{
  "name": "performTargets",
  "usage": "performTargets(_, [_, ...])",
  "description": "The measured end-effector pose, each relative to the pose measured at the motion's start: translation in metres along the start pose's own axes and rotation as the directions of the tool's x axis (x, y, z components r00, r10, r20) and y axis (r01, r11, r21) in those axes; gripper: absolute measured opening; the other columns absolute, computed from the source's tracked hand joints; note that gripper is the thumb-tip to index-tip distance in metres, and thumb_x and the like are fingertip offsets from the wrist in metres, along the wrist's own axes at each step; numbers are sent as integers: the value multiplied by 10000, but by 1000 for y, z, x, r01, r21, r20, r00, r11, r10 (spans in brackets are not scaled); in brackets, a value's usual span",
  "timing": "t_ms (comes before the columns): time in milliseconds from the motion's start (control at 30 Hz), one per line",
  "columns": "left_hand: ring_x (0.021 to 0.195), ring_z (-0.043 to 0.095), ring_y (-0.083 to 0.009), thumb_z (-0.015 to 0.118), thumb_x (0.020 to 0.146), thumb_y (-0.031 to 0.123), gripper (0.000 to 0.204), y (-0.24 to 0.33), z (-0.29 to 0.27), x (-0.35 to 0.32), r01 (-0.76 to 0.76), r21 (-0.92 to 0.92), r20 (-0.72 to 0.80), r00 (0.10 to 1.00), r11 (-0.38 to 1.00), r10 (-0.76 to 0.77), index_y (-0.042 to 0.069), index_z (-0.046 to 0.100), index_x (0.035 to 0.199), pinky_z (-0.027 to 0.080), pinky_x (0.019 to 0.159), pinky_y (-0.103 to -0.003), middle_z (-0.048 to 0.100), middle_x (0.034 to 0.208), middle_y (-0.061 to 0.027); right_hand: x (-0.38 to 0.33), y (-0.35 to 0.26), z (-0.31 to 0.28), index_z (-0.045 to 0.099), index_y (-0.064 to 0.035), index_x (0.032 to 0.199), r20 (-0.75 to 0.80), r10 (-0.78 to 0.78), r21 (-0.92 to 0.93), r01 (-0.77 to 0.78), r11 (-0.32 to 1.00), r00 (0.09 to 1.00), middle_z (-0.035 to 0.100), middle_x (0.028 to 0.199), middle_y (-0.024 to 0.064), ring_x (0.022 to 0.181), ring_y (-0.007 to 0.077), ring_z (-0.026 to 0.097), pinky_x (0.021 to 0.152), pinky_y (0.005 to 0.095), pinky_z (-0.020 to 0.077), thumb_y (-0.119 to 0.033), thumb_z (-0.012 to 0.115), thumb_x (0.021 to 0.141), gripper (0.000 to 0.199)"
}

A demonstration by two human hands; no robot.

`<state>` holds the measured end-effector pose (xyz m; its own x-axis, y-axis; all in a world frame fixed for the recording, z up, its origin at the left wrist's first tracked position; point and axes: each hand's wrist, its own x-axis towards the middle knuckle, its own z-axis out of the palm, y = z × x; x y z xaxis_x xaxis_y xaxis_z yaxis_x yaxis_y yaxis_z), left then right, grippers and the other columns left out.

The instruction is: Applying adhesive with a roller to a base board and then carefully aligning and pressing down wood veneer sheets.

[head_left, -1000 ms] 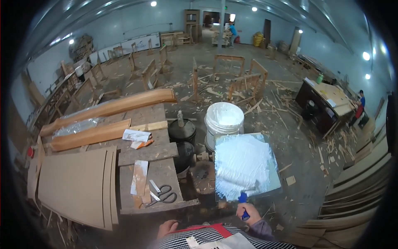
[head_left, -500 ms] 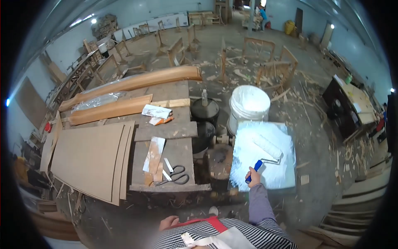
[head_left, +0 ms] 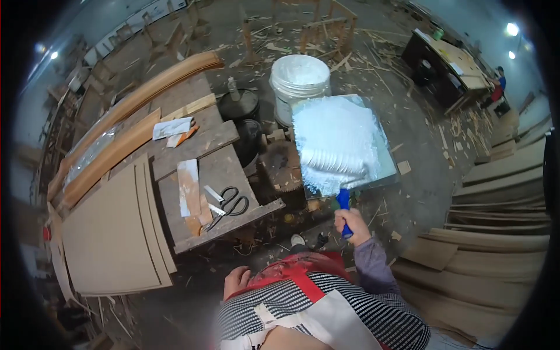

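Note:
My right hand [head_left: 352, 226] is wrapped round the blue handle of a paint roller [head_left: 343, 203]. The roller's sleeve rests near the front edge of a square board [head_left: 385, 160], which is largely coated in wet white stuff [head_left: 338, 128]. Ridged marks run across the coat by the roller. Behind the board stands a white bucket [head_left: 300, 79], its inside smeared white. My left hand [head_left: 237, 281] hangs low beside the red apron [head_left: 291, 269], away from the bench; its fingers look curled, and what is in them, if anything, is hidden.
On the wooden bench [head_left: 192, 146] at left lie black scissors [head_left: 228, 205], paint-smeared scrapers [head_left: 188, 189], an orange-and-white glove [head_left: 179, 134] and veneer bundles [head_left: 137, 87]. Brown sheets [head_left: 111, 233] stick out at its near left. Dark drums [head_left: 239, 105] stand between bench and board. Stacked sheets [head_left: 496, 233] lie right.
The roller has been drawn from the board's middle toward me, to its near edge, leaving ridges. The view has tipped down and turned right.

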<state>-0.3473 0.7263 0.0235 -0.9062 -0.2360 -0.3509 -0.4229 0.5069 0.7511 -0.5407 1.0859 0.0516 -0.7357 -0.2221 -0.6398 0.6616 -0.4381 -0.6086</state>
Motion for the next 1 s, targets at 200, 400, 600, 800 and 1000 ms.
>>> performTargets(200, [963, 651, -370, 622, 894, 223, 286, -37, 0, -37, -7, -3, -54, 999, 1000, 7, 0, 662, 1069, 519, 830, -405, 665, 1028, -225, 150, -47, -36, 581, -30, 950, 389, -593, -532, 697, 480, 705, 501, 754, 8, 704, 126, 479, 635, 278, 405, -52, 519, 836, 132])
performTargets(400, [971, 639, -372, 564, 927, 322, 359, -38, -2, -54, 82, -37, -135, 987, 996, -86, 15, 645, 1095, 505, 841, -414, 660, 1025, -215, 222, -31, -90, 459, -177, 722, -53, -274, 184, 279, 942, 960, 430, 620, -59, 553, 66, 450, 516, 219, 422, -184, 584, 926, 240])
performTargets(600, [953, 641, -367, 543, 944, 327, 357, -67, 1, -89, 124, -223, -96, 984, 967, -148, 19, 636, 1097, 503, 818, -409, 660, 1013, -217, 126, 36, -39, 468, -143, 825, -91, -126, 11, 128, 992, 988, 435, 635, -42, 549, 80, 451, 495, 238, 404, -189, 588, 898, 148])
performTargets(800, [942, 647, -358, 532, 943, 386, 392, -120, -14, -87, 92, -171, -118, 987, 981, -113, 37, 642, 1085, 505, 805, -415, 667, 1009, -203, 57, 8, 16, 503, -148, 610, 38, 579, 512, -513, 689, 814, 502, 589, -22, 601, 135, 511, 632, 331, 503, -97, 722, 783, 284])
performTargets(1000, [940, 645, -360, 530, 942, 392, 398, -174, -49, -115, -67, -126, -91, 994, 990, 56, 42, 641, 1095, 501, 811, -416, 671, 1005, -194, 62, -1, 309, 509, -157, 816, 266, 314, 122, -355, 927, 911, 486, 618, -17, 572, 129, 478, 572, 305, 463, -78, 680, 814, 189])
